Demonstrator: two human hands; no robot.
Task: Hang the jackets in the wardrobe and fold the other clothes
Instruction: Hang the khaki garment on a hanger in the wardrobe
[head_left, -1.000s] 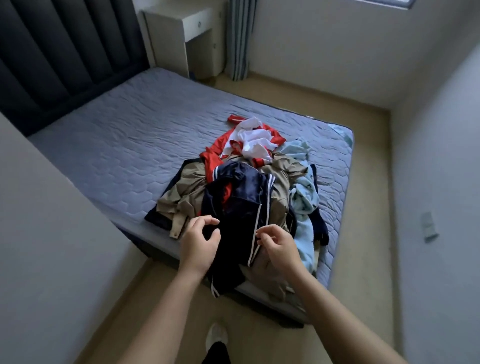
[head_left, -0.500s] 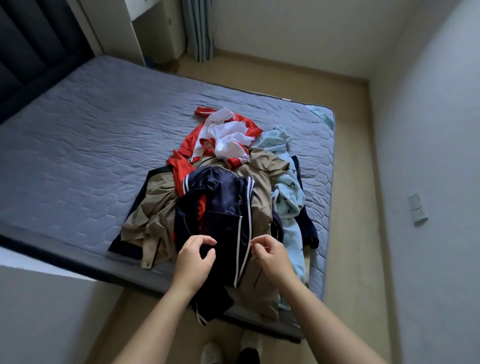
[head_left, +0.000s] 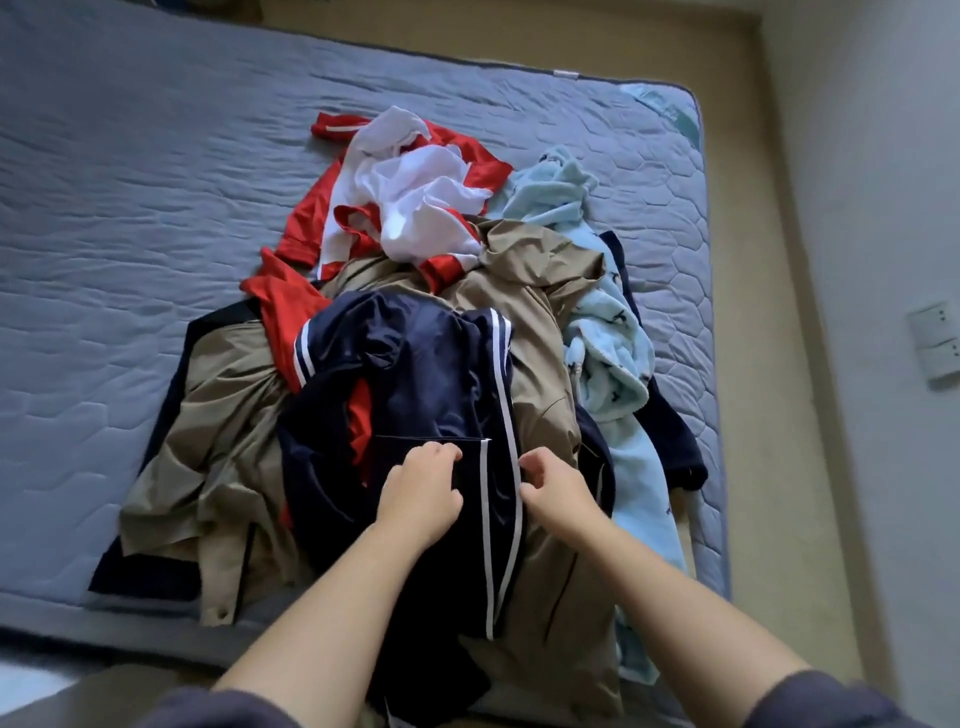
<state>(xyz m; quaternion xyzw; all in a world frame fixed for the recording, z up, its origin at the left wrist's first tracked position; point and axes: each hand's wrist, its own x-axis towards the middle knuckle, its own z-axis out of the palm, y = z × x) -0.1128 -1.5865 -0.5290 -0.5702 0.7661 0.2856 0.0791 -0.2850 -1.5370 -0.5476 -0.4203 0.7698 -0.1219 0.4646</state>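
A navy garment (head_left: 431, 374) with white side stripes lies crumpled on top of a clothes pile at the near edge of the bed (head_left: 130, 208), its lower end hanging over the edge. The left hand (head_left: 418, 491) rests on it by a pocket seam, fingers curled and seemingly pinching the dark cloth, though the thumb is hidden. The right hand (head_left: 558, 491) pinches the fabric right beside the white stripes, fingers bent close together. Under the garment spreads a khaki jacket (head_left: 535, 332). Behind that is a red and white top (head_left: 415, 192), and to the right a pale blue fleece (head_left: 613, 364). A beige floor (head_left: 753, 260) runs beside the bed, with a socket (head_left: 935, 338) on the wall
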